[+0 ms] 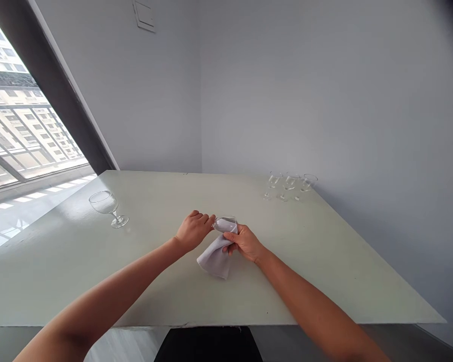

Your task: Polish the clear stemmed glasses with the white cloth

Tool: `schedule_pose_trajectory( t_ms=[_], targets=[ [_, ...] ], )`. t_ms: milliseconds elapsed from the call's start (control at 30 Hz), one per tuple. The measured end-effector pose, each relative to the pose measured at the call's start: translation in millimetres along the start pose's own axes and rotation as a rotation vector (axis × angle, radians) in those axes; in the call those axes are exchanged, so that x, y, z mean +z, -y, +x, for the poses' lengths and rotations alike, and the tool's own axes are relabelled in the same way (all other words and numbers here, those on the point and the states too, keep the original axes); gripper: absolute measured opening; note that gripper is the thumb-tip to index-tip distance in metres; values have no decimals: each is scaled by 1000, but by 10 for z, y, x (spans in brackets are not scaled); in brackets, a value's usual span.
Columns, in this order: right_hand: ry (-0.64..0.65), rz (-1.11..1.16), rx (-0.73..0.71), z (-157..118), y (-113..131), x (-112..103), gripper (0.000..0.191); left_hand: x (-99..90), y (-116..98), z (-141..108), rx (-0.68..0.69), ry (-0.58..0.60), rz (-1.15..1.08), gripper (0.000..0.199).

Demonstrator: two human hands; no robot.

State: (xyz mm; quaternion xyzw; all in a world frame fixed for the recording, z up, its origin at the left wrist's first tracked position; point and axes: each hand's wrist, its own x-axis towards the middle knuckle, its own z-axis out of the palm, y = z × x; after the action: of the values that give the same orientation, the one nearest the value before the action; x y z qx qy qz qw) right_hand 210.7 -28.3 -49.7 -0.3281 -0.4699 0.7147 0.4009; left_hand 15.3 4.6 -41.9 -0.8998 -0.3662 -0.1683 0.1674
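Over the middle of the table, a small stemmed wine glass [219, 222] is held on its side, its bowl facing right. My left hand [195, 230] is closed around its stem end; the foot is hidden behind the fingers. A pale lilac cloth [216, 260] is gripped between the thumb and fingers of my right hand [246, 243]. Part of the cloth lies at the mouth of the bowl and seems tucked inside it. The rest hangs down below my right hand in a loose fan.
A larger stemmed glass [104, 202] stands at the left of the pale table [143, 296]. Three wine glasses [289, 182] stand together near the back right edge. Grey walls [305, 90] meet behind the table, and a window [22, 115] is at the left.
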Motion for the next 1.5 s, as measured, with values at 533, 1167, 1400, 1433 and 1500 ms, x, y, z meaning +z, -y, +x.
schedule_pose_trajectory(
  t_ms=[533, 1167, 1400, 1433, 1500],
  targets=[
    [202, -446, -75, -353, 330, 183, 20, -541, 236, 46, -181, 712, -1113, 38],
    [214, -390, -48, -326, 191, 249, 19, -771, 335, -12, -239, 765, -1060, 33],
    [16, -18, -15, -130, 130, 77, 23, -707, -42, -49, -78, 213, -296, 28],
    [-4, 63, -15, -111, 127, 53, 25, -702, -79, -28, -35, 171, -210, 28],
    [7, 111, -10, -112, 137, 35, 26, -712, -71, 28, -9, 210, -194, 27]
  ],
)
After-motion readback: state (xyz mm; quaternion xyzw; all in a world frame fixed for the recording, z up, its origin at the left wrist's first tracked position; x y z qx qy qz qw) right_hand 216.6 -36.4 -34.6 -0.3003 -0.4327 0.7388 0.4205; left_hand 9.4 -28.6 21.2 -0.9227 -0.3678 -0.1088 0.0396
